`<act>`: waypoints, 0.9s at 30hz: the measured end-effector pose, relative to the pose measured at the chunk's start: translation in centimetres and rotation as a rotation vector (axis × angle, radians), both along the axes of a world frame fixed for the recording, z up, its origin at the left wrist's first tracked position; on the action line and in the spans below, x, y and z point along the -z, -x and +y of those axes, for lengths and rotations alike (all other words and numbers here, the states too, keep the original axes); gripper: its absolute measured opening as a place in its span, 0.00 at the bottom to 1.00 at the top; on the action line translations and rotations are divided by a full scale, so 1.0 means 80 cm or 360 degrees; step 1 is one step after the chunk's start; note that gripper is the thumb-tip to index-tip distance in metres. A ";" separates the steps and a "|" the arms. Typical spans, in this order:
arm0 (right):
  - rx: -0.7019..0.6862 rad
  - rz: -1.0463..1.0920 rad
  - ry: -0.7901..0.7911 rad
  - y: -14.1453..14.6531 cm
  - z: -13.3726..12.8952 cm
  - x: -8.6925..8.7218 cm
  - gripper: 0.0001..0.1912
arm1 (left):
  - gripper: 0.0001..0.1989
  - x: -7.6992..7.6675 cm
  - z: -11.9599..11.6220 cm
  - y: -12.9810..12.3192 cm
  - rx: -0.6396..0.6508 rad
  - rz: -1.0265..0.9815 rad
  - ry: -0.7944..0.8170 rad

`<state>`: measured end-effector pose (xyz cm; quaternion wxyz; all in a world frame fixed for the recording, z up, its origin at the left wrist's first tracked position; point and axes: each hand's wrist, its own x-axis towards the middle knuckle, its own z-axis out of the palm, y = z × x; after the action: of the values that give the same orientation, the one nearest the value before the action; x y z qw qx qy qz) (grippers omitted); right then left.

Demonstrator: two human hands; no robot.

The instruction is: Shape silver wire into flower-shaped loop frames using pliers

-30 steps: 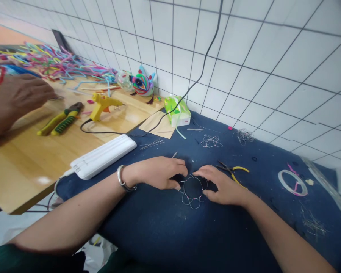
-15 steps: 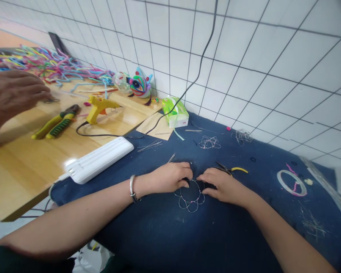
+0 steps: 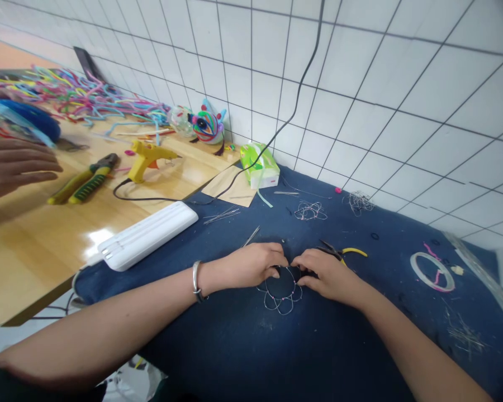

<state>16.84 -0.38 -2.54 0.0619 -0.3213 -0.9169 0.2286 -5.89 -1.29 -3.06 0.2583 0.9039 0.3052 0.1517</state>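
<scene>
A flower-shaped wire ring (image 3: 283, 298) with looped petals and small pink beads lies on the dark blue cloth (image 3: 243, 340). My left hand (image 3: 257, 264) pinches its upper left edge, fingers curled and closed. On the upper right side, my right hand (image 3: 324, 273) also closes thumb and fingers on the wire. The fingertips of both hands almost meet at the top of the ring, and they hide that part of it. Yellow-handled pliers (image 3: 352, 252) lie just behind my right hand. Thin wire pieces (image 3: 251, 236) rest behind my left hand.
To the left are a white power strip (image 3: 148, 234), a yellow glue gun (image 3: 145, 159), green-yellow pliers (image 3: 86, 178) and a co-worker's hand (image 3: 17, 167). A tissue pack (image 3: 259, 162), wire tangles (image 3: 310, 210) and a white ring-shaped spool (image 3: 414, 267) surround the cloth area. A black cable (image 3: 295, 106) hangs across.
My hands stay at the ring, with the left fingertips slightly nearer the right. The co-worker's hand has moved lower, and a blurred blue object now shows beside it.
</scene>
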 end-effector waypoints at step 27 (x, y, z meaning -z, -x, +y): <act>0.0046 0.0068 0.0074 0.008 0.010 0.004 0.10 | 0.07 -0.004 0.002 -0.002 0.0038 -0.0061 0.0028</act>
<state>16.23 0.39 -2.82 0.0772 -0.3310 -0.9050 0.2558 -5.71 -1.11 -2.77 0.2737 0.9021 0.2907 0.1634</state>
